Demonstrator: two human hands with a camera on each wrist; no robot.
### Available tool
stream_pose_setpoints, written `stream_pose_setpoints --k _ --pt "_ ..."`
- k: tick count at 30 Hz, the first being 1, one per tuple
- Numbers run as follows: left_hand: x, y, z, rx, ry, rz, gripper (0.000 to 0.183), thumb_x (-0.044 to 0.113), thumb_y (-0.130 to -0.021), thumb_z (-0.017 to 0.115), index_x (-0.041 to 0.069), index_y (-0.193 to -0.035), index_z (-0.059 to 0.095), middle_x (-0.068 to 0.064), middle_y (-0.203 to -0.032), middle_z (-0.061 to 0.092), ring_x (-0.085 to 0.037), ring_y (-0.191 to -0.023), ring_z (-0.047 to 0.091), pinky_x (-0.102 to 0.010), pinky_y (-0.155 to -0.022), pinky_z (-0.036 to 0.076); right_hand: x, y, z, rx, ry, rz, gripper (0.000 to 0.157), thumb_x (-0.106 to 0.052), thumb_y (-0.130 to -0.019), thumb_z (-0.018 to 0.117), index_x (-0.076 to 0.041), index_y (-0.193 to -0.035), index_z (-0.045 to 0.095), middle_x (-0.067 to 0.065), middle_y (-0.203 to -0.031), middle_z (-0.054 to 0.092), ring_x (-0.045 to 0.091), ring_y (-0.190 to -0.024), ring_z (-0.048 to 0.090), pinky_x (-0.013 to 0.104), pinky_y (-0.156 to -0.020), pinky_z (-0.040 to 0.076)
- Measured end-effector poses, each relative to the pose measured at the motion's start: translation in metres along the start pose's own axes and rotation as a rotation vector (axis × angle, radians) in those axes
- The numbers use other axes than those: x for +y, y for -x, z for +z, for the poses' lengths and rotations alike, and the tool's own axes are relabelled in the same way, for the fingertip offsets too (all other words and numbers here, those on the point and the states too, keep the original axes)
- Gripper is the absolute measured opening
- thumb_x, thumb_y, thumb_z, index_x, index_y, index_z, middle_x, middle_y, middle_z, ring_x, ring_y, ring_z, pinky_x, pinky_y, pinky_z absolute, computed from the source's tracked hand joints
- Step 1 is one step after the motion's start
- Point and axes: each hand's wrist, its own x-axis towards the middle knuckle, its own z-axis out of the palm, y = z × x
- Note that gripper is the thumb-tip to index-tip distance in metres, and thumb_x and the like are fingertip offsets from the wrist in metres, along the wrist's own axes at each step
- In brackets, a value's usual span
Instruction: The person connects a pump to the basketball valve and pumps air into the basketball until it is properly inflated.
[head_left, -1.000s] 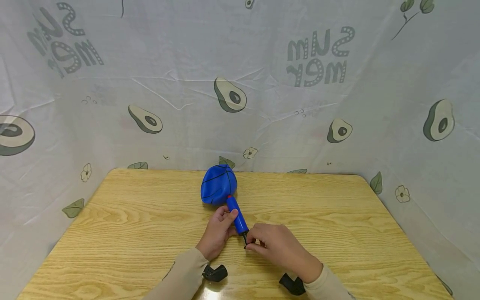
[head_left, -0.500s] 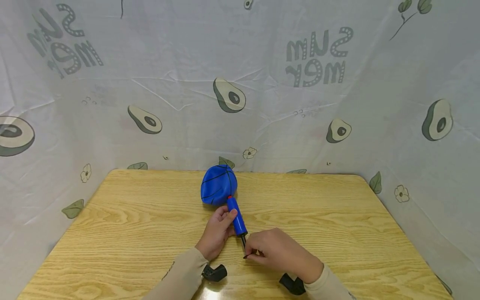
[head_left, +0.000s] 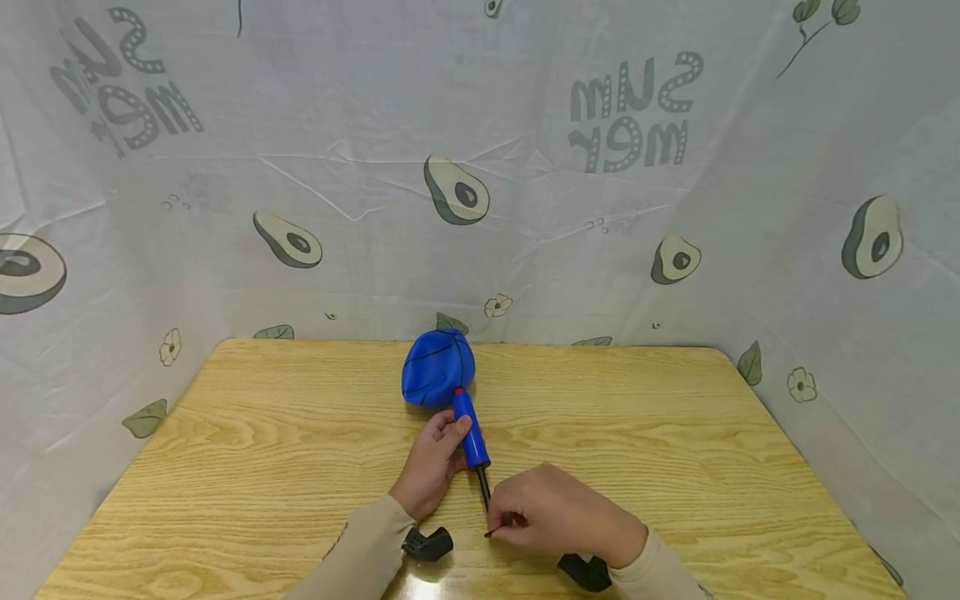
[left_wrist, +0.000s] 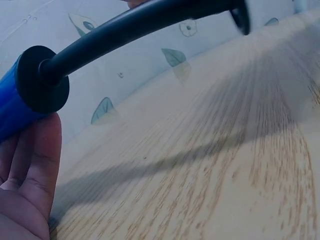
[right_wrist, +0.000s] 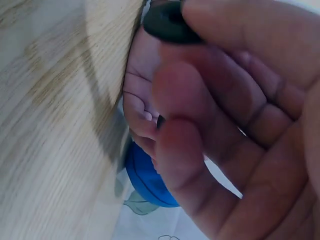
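Two hands hold one slim blue plastic hand pump (head_left: 472, 437): the left hand (head_left: 429, 465) has its grip clamped round the barrel, thumb on top and fingers beneath, while the right hand (head_left: 551, 510) has its grip pinched together on the small black handle (right_wrist: 167, 24) ending the thin black rod (head_left: 482, 486). The barrel slants away through the left grip, its red tip (head_left: 459, 391) at the near edge of a dented blue black-lined ball (head_left: 435, 367) on the pale wood-grain counter (head_left: 300, 417).
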Motion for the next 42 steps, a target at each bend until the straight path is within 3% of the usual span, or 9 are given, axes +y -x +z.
stream_pose_setpoints --k 4,12,16,23,32,42 --pt "-0.0005 -0.0019 -0.0012 0.007 0.007 -0.009 0.04 0.022 -0.109 0.057 -0.005 -0.135 0.043 -0.012 -0.114 0.067 -0.015 -0.096 0.068 -0.031 -0.083 0.059 -0.0019 -0.0015 -0.0003 0.071 0.045 0.037 0.008 -0.021 -0.093 0.08 -0.022 -0.086 0.077 -0.02 -0.079 0.065 -0.016 -0.067 0.047 0.003 -0.061 0.039" --pt "-0.0019 -0.0012 -0.0016 -0.043 -0.014 0.009 0.039 0.021 -0.108 0.058 -0.006 -0.131 0.043 -0.003 -0.102 0.066 -0.014 -0.09 0.069 -0.03 -0.078 0.059 0.0003 -0.0019 0.0004 0.16 0.1 0.185 0.005 -0.022 -0.092 0.08 -0.023 -0.088 0.077 -0.016 -0.084 0.07 -0.01 -0.071 0.056 0.012 -0.06 0.045" --pt "-0.0015 -0.0008 -0.0006 -0.046 -0.017 -0.004 0.038 0.021 -0.109 0.056 -0.006 -0.131 0.042 -0.001 -0.1 0.065 -0.013 -0.085 0.068 -0.028 -0.075 0.059 0.0035 -0.0026 0.0029 0.191 0.121 0.214 0.005 -0.022 -0.092 0.08 -0.023 -0.089 0.076 -0.015 -0.083 0.07 -0.009 -0.073 0.058 0.012 -0.061 0.046" --pt "-0.0024 -0.0013 -0.0008 -0.046 -0.03 -0.012 0.036 0.022 -0.11 0.053 -0.005 -0.132 0.043 -0.001 -0.099 0.064 -0.013 -0.086 0.067 -0.028 -0.075 0.058 0.0053 -0.0025 0.0028 0.169 0.142 0.182 0.005 -0.023 -0.093 0.08 -0.022 -0.09 0.076 -0.015 -0.084 0.069 -0.01 -0.07 0.056 0.012 -0.059 0.044" --pt "-0.0022 -0.0007 -0.0018 -0.044 -0.009 -0.004 0.039 0.022 -0.11 0.054 -0.006 -0.133 0.041 -0.004 -0.106 0.067 -0.015 -0.093 0.069 -0.032 -0.081 0.06 0.0036 -0.0008 0.0021 0.144 0.113 0.075 0.008 -0.021 -0.091 0.082 -0.023 -0.087 0.076 -0.018 -0.083 0.068 -0.014 -0.068 0.051 0.006 -0.06 0.04" --pt "-0.0031 -0.0025 -0.0015 -0.028 -0.018 -0.005 0.04 0.023 -0.11 0.055 -0.007 -0.134 0.043 -0.003 -0.105 0.067 -0.015 -0.095 0.068 -0.031 -0.081 0.059 -0.0004 -0.0002 0.0008 -0.001 0.034 0.022 0.009 -0.02 -0.092 0.081 -0.023 -0.086 0.075 -0.023 -0.078 0.064 -0.017 -0.067 0.046 0.002 -0.061 0.039"
